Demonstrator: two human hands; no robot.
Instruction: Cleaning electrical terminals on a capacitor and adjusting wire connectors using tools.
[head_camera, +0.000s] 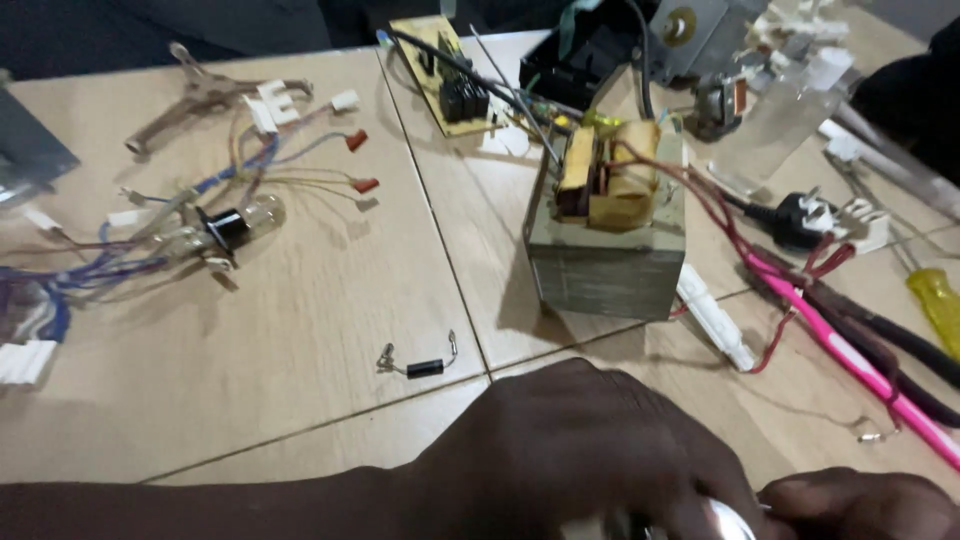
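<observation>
Shiny metal bit (728, 518) at the near edge, pinched between left hand (590, 450) and right hand (860, 505), mostly hidden. Probably small, hard, a bit slippery; best gripped by its sides. Further back: diode (424, 368), then heavy-looking transformer (608, 225), pink-handled tool (850, 350) far right.

One transformer (607, 225), one bulb (243, 222), one diode (423, 367), two hands (590, 450).
</observation>
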